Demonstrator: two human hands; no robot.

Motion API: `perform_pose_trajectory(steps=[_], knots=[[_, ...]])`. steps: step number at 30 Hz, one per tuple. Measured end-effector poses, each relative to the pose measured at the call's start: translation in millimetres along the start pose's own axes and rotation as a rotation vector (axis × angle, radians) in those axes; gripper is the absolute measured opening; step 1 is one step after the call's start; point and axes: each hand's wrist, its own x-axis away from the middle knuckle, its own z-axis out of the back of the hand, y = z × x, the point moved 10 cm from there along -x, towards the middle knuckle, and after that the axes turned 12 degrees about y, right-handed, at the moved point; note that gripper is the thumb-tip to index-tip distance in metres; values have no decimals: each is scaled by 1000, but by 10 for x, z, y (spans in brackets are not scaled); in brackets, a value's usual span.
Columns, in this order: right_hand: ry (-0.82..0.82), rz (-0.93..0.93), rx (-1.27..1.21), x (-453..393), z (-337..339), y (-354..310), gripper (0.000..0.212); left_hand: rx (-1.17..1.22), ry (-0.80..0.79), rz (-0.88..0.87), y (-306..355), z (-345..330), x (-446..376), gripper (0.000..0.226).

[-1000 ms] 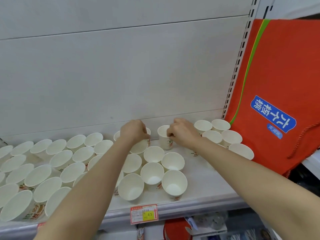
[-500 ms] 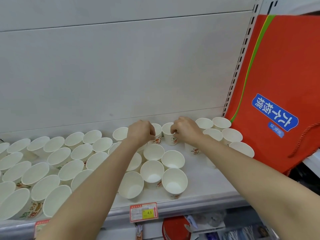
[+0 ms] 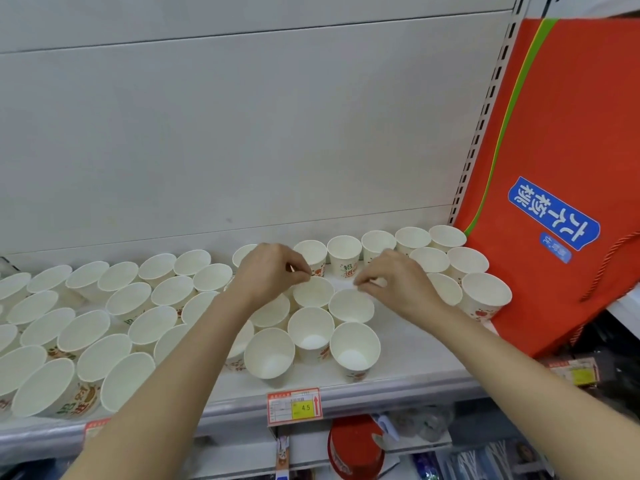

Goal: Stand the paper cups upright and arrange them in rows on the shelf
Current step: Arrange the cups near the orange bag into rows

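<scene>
At the far left of the pale grey metal shelf (image 3: 415, 355) stands a crowded batch of white paper cups (image 3: 86, 327), round-mouthed and tapering, thin-walled with a matte inside and red and green print on their sides; all that I can see are upright, rims nearly touching. My left forearm crosses over the cups nearer the middle and hides a few of them. My left hand (image 3: 268, 275) is curled, thumb and forefinger pinched at the far rim of one upright white paper cup (image 3: 313, 292) in the middle cluster. Behind it, along the flat grey back panel (image 3: 242, 133), a back row of printed white cups (image 3: 344, 256) runs toward the right. My right hand (image 3: 398, 282) is likewise curled, its fingertips pinched just above the rim of a neighbouring white paper cup (image 3: 351, 304) (whether they actually grip it I cannot tell). Below, on the shelf's front edge, hangs a red and yellow price tag (image 3: 294, 406) reading 4.5. At the far right a slotted metal upright (image 3: 485, 116) bounds the shelf, and a bright orange fabric bag with a blue label (image 3: 561, 168) leans against the last cups. A second ago both hands were farther back, at two cups in the back row; now they sit one row closer to me.
</scene>
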Motion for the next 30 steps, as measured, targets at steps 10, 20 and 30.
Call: perform_pose_trajectory(steps=[10,20,30], knots=[[-37,208,80,595,30,-232,20,-264,-207,-184,134,-293,333,15],[36,-158,89,187,147,147,11,-69,-28,-79,89,-182,165,7],[-204,-13,456,-96,-249,134,15,-325,-39,-156,232,-372,-30,22]])
